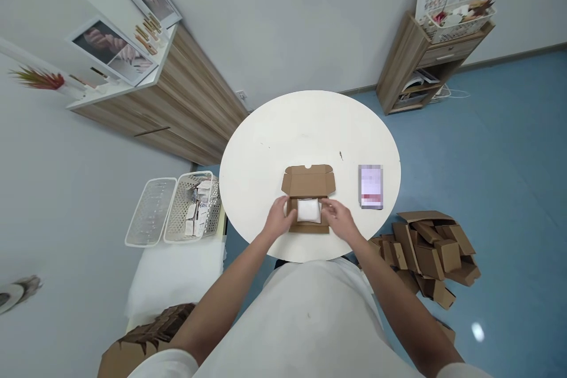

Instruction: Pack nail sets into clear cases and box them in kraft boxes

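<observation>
Your left hand (279,218) is at the left side of the small cardboard box (309,185), its thumb and fingers parted around that side wall. Your right hand (339,218) is at the opposite side, its fingers bent in over the right edge, near the contents. You have both sets of fingers only moderately spread; whether either one really grips the cardboard, I cannot tell.

Between your hands, a small white packet (309,210) lies flat inside the box. The box sits just below the centre of the frame with its lid up, the flap tilted toward the top of the picture and its side tabs spread.

Under it you have the white oval worktop (261,159). To the right of your right hand, well apart from the box, lies a flat rectangular item (371,186), its face blurred out. A small dark mark (341,155) shows above the box, slightly right.

Farther out, to your left, a white lattice basket (170,229) holds small pale packets (201,204). At the lower right, folded brown cartons (438,254) are heaped on the blue floor (509,142); more cardboard (146,339) fills the lower left corner. A wood-grain cabinet (190,94) stands upper left, and a smaller one (398,65) upper right.
</observation>
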`<state>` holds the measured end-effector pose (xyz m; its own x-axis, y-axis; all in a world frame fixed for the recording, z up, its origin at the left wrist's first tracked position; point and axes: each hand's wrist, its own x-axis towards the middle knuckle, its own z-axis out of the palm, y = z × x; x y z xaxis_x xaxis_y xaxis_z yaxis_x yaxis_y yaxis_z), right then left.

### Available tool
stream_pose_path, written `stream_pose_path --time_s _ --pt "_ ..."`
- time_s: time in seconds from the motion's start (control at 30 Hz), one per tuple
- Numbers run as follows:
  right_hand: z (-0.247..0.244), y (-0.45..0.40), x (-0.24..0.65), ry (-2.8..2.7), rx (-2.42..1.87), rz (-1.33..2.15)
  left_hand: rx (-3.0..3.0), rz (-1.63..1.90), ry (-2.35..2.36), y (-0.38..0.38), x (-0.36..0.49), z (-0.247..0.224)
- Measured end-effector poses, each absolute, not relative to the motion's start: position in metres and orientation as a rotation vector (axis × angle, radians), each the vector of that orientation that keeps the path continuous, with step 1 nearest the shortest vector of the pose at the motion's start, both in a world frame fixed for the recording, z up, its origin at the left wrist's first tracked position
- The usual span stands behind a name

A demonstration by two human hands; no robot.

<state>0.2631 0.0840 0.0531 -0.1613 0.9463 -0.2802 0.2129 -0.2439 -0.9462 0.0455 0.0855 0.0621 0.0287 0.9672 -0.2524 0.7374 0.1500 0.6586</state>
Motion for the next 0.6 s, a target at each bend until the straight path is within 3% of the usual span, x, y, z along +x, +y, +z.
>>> stream_pose_path --time_s 0.3,0.5,0.6 --pt "0.018 0.146 0.301 -0.582 -1.880 1.466 0.807 0.560 1.708 0.150 0.006 0.059" --pt "0.019 0.168 0.279 -0.592 -1.756 1.723 0.806 0.512 1.587 0.164 0.017 0.056" --pt "0.028 0.171 0.269 -0.732 -1.766 1.690 0.857 0.518 1.523 0.166 0.022 0.058"
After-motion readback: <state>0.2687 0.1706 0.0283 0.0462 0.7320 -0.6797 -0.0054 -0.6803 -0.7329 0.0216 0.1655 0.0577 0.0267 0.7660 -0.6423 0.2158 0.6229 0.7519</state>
